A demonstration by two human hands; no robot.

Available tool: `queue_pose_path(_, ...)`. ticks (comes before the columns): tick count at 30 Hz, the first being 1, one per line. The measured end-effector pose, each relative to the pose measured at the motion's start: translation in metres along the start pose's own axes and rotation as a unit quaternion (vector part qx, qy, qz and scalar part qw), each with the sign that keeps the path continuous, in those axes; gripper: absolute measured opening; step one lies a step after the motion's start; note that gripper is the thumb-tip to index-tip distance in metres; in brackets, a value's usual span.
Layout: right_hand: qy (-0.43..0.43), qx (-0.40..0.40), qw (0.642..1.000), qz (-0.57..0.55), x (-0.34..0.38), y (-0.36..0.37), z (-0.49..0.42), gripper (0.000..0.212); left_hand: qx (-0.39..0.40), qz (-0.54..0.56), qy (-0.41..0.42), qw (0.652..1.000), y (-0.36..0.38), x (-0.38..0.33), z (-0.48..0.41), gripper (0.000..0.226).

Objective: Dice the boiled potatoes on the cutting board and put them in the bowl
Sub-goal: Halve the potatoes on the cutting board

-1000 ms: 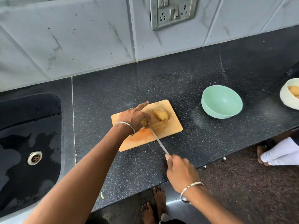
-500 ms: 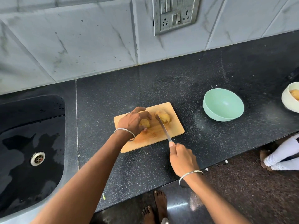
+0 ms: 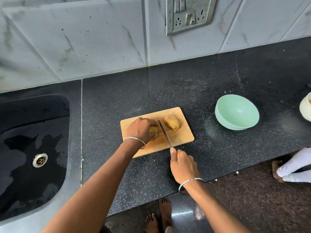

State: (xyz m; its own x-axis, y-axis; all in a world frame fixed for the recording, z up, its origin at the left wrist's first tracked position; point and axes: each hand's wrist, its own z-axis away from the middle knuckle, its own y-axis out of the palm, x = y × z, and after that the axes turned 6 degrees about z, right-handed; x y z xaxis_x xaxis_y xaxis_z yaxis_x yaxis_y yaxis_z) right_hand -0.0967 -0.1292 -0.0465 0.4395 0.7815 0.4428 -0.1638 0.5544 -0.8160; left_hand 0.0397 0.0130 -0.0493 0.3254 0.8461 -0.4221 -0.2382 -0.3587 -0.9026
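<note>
One potato (image 3: 153, 129) is lying on the left half of the wooden cutting board (image 3: 183, 137). The left hand (image 3: 141, 129) is curling over it from the left, fingers bent round its top and pinning it down, so only its right end is showing past the fingertips. The knife (image 3: 165, 134) is lying with its blade just to the right of that potato, running from the middle of the board toward its near edge; whether the blade is touching the potato I cannot tell. The right hand (image 3: 183, 165) is gripping the knife handle just off the board's near edge, with the forefinger stretching along the top. A second, whole potato (image 3: 172, 122) is sitting on the far side of the blade, apart from both hands. The board is lying on a black speckled countertop (image 3: 193, 84). A mint-green bowl (image 3: 237, 112) is standing well to the right of the board, and a cream bowl (image 3: 305, 108) is showing at the right edge. A dark sink (image 3: 25, 115) is sitting to the left.
</note>
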Motion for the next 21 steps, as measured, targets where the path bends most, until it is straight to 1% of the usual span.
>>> queue_pose_path(3, -0.007, 0.000, 1.000, -0.001, 0.001, 0.001, -0.002, 0.049, 0.002, 0.018, -0.013, 1.000, 0.000, 0.001, 0.004, 0.062)
queue_pose_path(5, -0.019, 0.001, 1.000, 0.002, 0.001, 0.003, -0.003, 0.052, -0.010, 0.043, -0.027, 0.999, 0.001, 0.003, 0.008, 0.066)
queue_pose_path(8, -0.029, 0.009, 1.000, 0.007, 0.004, 0.005, -0.004, 0.054, -0.036, 0.059, -0.043, 0.997, 0.004, 0.005, 0.015, 0.059)
queue_pose_path(12, -0.043, 0.017, 0.999, 0.014, 0.009, 0.004, -0.005, 0.053, -0.053, 0.070, -0.058, 0.994, 0.006, -0.001, 0.020, 0.046)
queue_pose_path(16, -0.052, 0.025, 0.998, 0.024, 0.011, 0.001, -0.006, 0.046, -0.061, 0.075, -0.066, 0.993, 0.006, -0.002, 0.020, 0.042)
queue_pose_path(21, -0.042, 0.023, 0.998, 0.044, 0.020, -0.003, -0.001, 0.041, -0.064, 0.071, -0.072, 0.993, 0.006, 0.001, 0.019, 0.037)
